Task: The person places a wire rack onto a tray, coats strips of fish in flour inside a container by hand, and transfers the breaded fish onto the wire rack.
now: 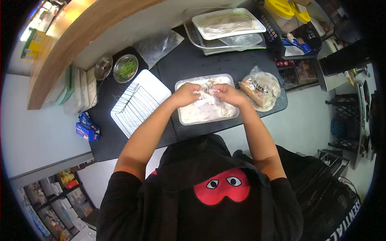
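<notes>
A clear plastic tray (pixel 177 105) of white flour (pixel 203 114) stands on the black table in front of me. Over its far half, my left hand (pixel 186 95) and my right hand (pixel 228 94) face each other, thumbs and fingertips pinched. Between them is a flour-coated piece (pixel 206 96), white and ragged; what it is under the coating I cannot make out. White powder covers the fingertips of both hands. Right of the tray, close to my right wrist, lies a clear plastic bag (pixel 261 91) with a brown loaf-like item inside.
To the left sits a white tray (pixel 160 89) with a wire rack (pixel 134 100). Behind it are a metal bowl of chopped greens (pixel 126 68), a smaller metal bowl (pixel 103 66) and a plastic sheet (pixel 160 45). Stacked trays (pixel 229 25) and a black basket (pixel 313 44) occupy the back right.
</notes>
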The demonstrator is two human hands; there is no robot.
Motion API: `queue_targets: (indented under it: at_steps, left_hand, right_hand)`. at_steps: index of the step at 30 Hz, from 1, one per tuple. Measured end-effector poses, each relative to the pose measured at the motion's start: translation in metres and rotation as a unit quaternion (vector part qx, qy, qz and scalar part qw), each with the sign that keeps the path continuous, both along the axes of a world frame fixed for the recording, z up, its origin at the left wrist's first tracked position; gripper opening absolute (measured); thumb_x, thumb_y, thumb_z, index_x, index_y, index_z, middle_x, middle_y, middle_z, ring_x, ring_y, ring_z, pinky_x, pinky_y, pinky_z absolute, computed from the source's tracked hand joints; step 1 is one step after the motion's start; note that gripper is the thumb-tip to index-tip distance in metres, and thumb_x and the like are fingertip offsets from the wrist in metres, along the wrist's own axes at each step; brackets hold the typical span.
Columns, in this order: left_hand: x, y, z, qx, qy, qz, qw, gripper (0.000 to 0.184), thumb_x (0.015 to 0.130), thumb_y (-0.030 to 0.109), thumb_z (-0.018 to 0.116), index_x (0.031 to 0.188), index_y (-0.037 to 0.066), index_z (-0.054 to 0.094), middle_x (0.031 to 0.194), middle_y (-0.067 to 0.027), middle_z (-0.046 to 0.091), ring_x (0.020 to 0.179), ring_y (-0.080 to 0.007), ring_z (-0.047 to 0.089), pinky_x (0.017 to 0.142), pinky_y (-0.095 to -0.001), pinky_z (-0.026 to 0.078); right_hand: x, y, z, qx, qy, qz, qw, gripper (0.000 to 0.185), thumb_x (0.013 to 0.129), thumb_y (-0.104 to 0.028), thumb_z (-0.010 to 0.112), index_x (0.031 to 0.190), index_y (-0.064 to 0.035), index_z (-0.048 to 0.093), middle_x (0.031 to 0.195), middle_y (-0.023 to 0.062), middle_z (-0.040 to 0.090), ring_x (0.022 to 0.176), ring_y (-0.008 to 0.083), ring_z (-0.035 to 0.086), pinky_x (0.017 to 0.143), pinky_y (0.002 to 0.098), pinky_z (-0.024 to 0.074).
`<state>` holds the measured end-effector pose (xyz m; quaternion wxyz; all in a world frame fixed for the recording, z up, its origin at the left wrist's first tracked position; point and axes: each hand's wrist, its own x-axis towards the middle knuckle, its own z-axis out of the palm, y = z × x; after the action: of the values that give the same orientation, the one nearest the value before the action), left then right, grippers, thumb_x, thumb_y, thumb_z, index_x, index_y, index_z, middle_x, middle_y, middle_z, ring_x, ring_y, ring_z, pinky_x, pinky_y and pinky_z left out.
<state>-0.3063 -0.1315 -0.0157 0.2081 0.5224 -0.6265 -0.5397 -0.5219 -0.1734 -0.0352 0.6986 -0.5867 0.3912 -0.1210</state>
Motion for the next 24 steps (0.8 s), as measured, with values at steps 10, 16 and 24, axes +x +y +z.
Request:
queue_targets:
  at_steps: [10, 16, 24]
  left_hand:
    - [0.009, -0.01, 0.091, -0.046, -0.07, -0.013, 0.996, 0.011, 0.074, 0.005, 0.057, 0.082, -0.001, 0.062, 0.072, -0.0019, 0.061, 0.068, -0.0066, 0.052, 0.064, -0.0236, 0.043]
    - [0.019, 0.001, 0.103, 0.009, -0.034, 0.038, 0.999, 0.01, 0.077, 0.006, 0.058, 0.083, -0.001, 0.061, 0.073, -0.0007, 0.06, 0.069, -0.0064, 0.052, 0.065, -0.0229, 0.043]
    - [0.003, 0.039, -0.042, -0.225, -0.316, -0.038, 0.921, 0.032, 0.073, 0.003, 0.048, 0.102, 0.0, 0.061, 0.108, -0.0181, 0.058, 0.102, -0.0317, 0.055, 0.089, -0.0352, 0.043]
  right_hand:
    - [-0.021, 0.009, -0.009, 0.015, -0.01, 0.03, 0.999, 0.018, 0.076, -0.006, 0.066, 0.093, -0.0006, 0.064, 0.088, -0.0009, 0.064, 0.08, 0.0058, 0.055, 0.075, 0.0227, 0.0441]
    - [-0.03, 0.009, 0.006, 0.042, -0.108, -0.036, 0.993, 0.018, 0.077, -0.007, 0.064, 0.094, -0.0002, 0.063, 0.084, -0.0019, 0.063, 0.08, 0.0054, 0.054, 0.075, 0.0227, 0.0442]
    - [-0.03, 0.021, -0.022, -0.362, 0.326, 0.048, 0.872, 0.02, 0.069, -0.01, 0.06, 0.087, -0.0015, 0.063, 0.084, 0.0181, 0.062, 0.082, 0.0342, 0.058, 0.077, 0.0395, 0.0457]
